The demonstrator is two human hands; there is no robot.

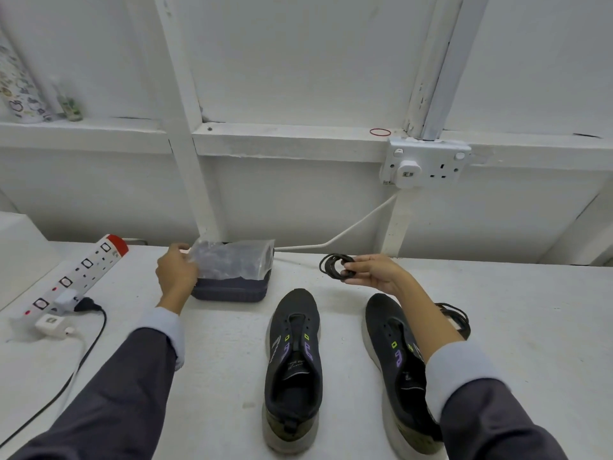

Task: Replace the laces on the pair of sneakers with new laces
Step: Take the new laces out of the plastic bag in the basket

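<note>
sitting along my left is a white power strip [76, 277] with a black plug [87, 304] and a white charger [52, 324] at its near end, their cords trailing toward me over the table [219, 366]. behind the shoes a dark tray [232, 292] stands near the wall, and my left hand [175, 270] grips the left edge of a clear plastic bag [235, 260] held over it. a wall socket [428, 166] sends its white cable [351, 229] down to the table's back edge. my right hand [374, 272] pinches a coil of black lace [333, 265] between thumb and fingers, in the air just beyond the toe of the right sneaker [393, 356]. my right forearm crosses that shoe and hides part of its outer side. a loose heap of black laces [457, 318] lies just right of it. this shoe and the left sneaker [293, 360] lie side by side but apart, eyelets bare, toes toward the wall, heels toward me, long axes running front to back. open tabletop shows between the shoes, between the left sneaker and my left arm, and to the right past the heap.
</note>
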